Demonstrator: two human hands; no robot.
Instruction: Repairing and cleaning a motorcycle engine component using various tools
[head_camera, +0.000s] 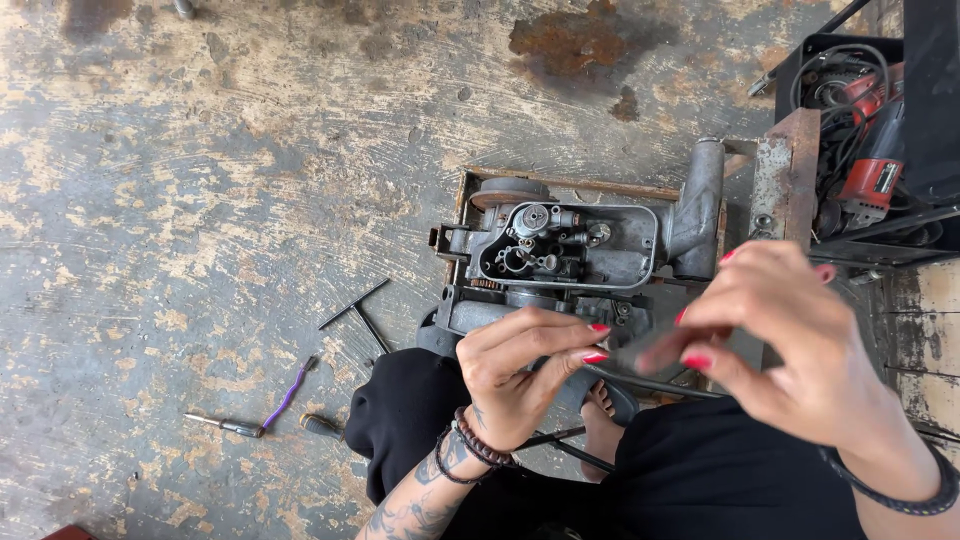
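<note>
A grey metal machine body (570, 245) lies on its side in a wooden frame (590, 185) on the floor, its open side showing small gears and levers. Just in front of it, both hands meet over my lap. My left hand (520, 375) and my right hand (790, 345) pinch a small flat grey piece (640, 352) between their fingertips. The piece is blurred and I cannot tell what kind of part it is. My knees in black cloth (420, 410) sit below the hands.
A black T-handle wrench (355, 310), a purple-handled tool (288, 392) and two small screwdrivers (225, 426) lie on the worn concrete floor at the left. At the right stand a rusty metal bracket (785, 185) and a black box holding a red power tool (870, 150) with cables.
</note>
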